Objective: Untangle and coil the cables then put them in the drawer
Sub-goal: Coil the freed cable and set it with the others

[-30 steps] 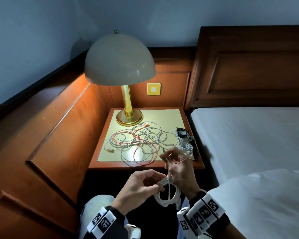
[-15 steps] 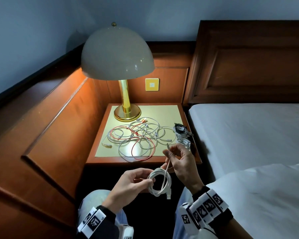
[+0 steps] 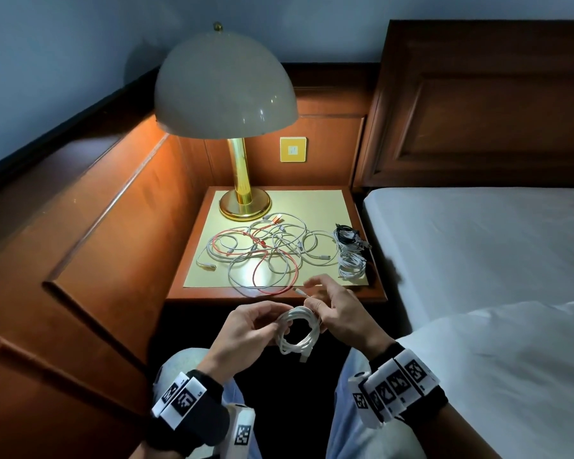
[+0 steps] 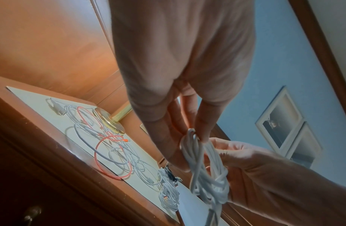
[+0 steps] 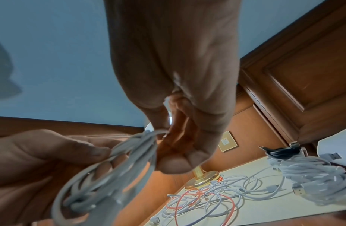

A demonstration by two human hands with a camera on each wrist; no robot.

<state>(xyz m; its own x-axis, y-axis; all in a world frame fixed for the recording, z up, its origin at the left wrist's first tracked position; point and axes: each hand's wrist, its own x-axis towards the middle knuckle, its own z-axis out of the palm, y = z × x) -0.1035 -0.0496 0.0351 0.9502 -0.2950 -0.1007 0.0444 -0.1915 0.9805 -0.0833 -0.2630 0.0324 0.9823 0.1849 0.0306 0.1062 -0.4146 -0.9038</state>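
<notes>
Below nightstand (image 3: 275,294): both hands' fingers pinch white coil (image 3: 299,329); left wrist alone shows drawer knob (image 4: 31,213).

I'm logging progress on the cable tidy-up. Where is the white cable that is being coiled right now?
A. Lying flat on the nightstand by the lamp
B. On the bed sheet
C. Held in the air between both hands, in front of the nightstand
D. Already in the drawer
C: the left hand and right hand both grip the white coil, which hangs in front of the nightstand.
</notes>
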